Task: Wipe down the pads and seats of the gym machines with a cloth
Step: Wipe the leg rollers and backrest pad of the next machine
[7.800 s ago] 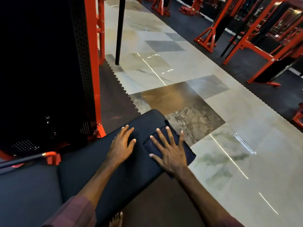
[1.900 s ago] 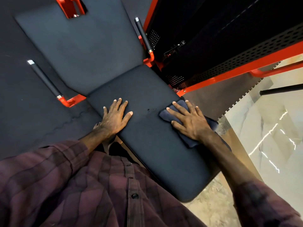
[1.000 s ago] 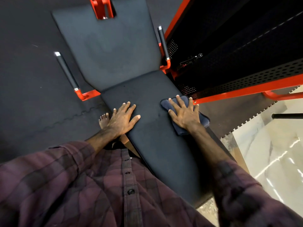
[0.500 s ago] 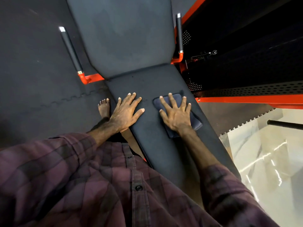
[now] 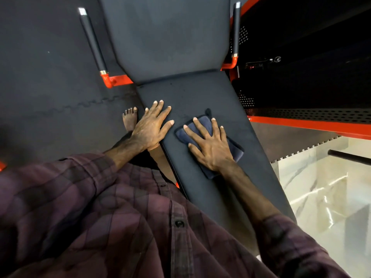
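Note:
A long black seat pad runs from the centre toward the lower right, joined at its far end to a wide black back pad. A folded dark blue cloth lies flat on the seat pad. My right hand presses on the cloth with fingers spread straight. My left hand rests flat on the seat pad's left edge, fingers straight, a short gap from the cloth.
Two black handle bars on red brackets flank the back pad, left and right. A black perforated weight-stack housing with red frame stands at right. Black rubber matting lies left, pale tiles lower right. My bare foot stands beside the seat.
My right hand has slid the cloth back along the seat pad toward me, away from the back pad. My left hand stays on the seat's left edge.

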`<state>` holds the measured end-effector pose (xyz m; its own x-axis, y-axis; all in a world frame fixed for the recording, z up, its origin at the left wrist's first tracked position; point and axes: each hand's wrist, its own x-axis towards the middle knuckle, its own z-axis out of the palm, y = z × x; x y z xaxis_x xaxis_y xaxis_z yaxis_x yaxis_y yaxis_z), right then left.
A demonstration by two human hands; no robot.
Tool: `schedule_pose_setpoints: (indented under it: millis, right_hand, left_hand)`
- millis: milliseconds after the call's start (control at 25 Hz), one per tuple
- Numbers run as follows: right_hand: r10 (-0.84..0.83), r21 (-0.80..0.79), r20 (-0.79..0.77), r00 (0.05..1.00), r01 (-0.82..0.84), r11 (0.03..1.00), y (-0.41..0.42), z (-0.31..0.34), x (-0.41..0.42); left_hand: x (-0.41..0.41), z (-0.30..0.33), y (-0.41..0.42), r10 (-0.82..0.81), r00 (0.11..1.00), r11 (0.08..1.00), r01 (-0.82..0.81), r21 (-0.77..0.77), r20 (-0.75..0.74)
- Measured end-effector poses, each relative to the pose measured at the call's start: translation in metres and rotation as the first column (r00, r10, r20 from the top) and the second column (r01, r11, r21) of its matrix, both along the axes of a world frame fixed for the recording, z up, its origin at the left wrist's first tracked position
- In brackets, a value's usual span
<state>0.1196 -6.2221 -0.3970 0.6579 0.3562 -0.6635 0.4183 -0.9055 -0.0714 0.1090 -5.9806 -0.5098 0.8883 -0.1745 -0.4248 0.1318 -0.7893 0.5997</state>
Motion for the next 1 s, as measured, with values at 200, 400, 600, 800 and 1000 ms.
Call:
schedule_pose_setpoints:
  millis: [200,400,600,800,1000]
  right_hand:
    - [-0.259,-0.138,0.065,0.964,0.265,0.954,0.031,-0.019,0.017]
    - [0.075,0.048,-0.001,0.997,-0.075,0.996,0.022,-0.003,-0.012]
    - [-0.216,-0.128,0.055,0.975,0.222,0.967,0.066,-0.024,0.000]
    - [0.099,0.060,0.014,0.995,-0.099,0.993,0.040,0.000,-0.027]
    - [-0.177,-0.135,0.074,0.981,0.186,0.973,0.087,-0.034,-0.003]
  left_hand:
    - [0.001,-0.002,0.007,0.027,0.999,1.000,-0.027,0.002,-0.024]
    - [0.001,-0.006,0.014,0.017,1.000,0.999,-0.017,-0.037,-0.012]
    - [0.000,-0.007,0.019,0.075,0.997,0.995,-0.075,-0.061,-0.003]
    - [0.006,-0.015,0.027,0.080,0.994,0.996,-0.082,-0.033,-0.075]
    - [0.005,-0.035,0.041,0.112,0.988,0.993,-0.109,0.035,-0.107]
